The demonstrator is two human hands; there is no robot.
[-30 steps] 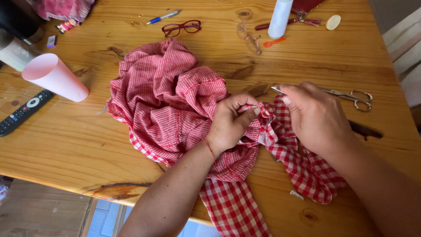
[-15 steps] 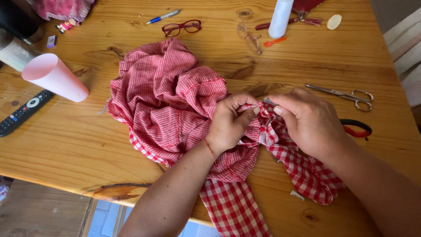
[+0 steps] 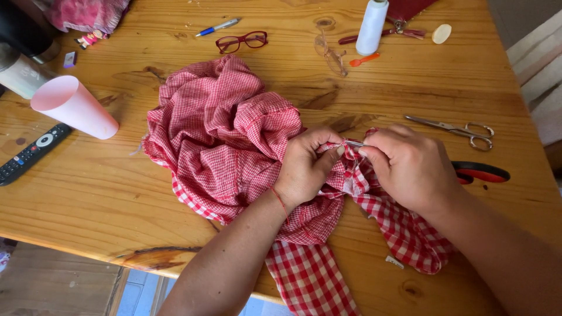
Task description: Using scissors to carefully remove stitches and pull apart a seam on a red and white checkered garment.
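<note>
Left hand (image 3: 307,169) closed, fingertips pinching a bunched fold of the red checked cloth (image 3: 234,140) at mid-bench. Right hand (image 3: 410,167) closed too, thumb and forefinger nipping a thin silvery needle-like tool (image 3: 353,143) against the same fold; the tool lies roughly level, tip toward the left hand. Hands nearly touching. Cloth heaped in a crumpled mound left of the hands, one strip trailing toward the near bench (image 3: 88,199) edge and over it. Small steel scissors (image 3: 453,127) lie just beyond the right hand, long axis left-right, handles rightward. Red-handled scissors (image 3: 481,172) are partly hidden behind the right wrist. Pink cup (image 3: 75,107) tipped on its side, far left.
</note>
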